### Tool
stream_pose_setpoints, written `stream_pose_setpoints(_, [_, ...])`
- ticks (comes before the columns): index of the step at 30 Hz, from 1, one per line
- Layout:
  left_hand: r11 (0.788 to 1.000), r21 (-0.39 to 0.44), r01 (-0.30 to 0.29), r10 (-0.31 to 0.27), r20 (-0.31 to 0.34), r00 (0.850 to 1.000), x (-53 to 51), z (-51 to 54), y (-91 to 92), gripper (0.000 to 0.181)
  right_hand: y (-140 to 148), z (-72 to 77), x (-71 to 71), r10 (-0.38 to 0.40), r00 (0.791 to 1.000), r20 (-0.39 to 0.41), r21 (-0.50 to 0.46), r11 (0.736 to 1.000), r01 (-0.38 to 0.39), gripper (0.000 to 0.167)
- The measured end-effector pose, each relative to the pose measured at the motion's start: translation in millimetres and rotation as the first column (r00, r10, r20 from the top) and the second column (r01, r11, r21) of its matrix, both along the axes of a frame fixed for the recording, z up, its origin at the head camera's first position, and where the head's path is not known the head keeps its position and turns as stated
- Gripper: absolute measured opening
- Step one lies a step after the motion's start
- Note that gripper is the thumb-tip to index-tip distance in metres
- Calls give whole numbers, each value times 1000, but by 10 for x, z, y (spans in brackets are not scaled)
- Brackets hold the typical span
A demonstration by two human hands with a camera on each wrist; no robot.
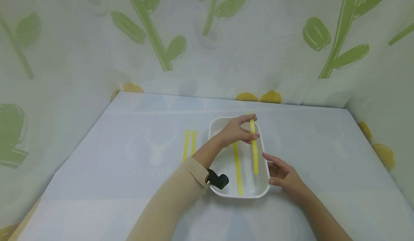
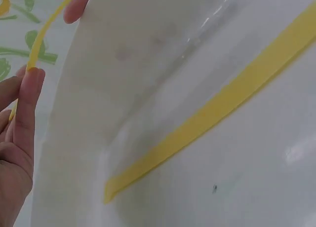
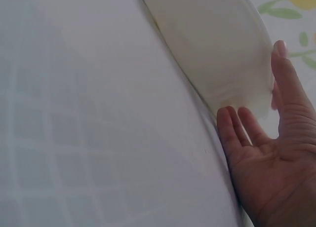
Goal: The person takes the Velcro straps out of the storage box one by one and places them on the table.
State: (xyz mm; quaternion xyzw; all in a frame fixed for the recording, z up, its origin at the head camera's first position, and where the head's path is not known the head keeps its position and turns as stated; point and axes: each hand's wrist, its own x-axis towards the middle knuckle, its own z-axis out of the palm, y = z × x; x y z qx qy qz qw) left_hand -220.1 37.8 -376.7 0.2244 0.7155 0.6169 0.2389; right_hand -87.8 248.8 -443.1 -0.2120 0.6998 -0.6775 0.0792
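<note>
You've got one white container (image 1: 247, 169) on the table (image 1: 113, 154), long sides running away from you, with one yellow strip in it and another held over it. First one, the floor strip (image 1: 237, 165), lies lengthwise along the middle of the bottom; your left wrist view shows it lying along there, one end kinked close to the wall. Small dark speck (image 2: 215, 188) on the bottom beside it. Second one, the held strip (image 1: 255, 158), is in your left hand (image 1: 237, 131): grip pinching it between thumb and fingers, far end out at the far rim, near end over the container's right half. Can't tell if that near end touches the bottom. Your right hand (image 1: 286, 176) is at the container's right side: grip spread, thumb apart from the fingers, fingertips up against the outer wall. Outside the container, just left of it, two more on the table, side by side and roughly parallel: outer strip (image 1: 185, 146) and inner strip (image 1: 193, 144). Your left forearm hides their near ends. Black wrist camera (image 1: 220, 181) on your left wrist, in front of the container's near-left corner; beige sleeve (image 1: 171, 201) behind it.
</note>
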Motion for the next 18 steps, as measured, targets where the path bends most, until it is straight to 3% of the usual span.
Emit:
stream_pose_setpoints(7, [999,-17,39,-39,9,999,-108,145,-126,71,3,-9,-29,18,1000,0,-24,1000,-18,61])
stream_pose_setpoints(18, [999,-35,-35,34,-11,999,-287,339,-514,81,10,7,-55,83,996,-39,-113,990,-86,62])
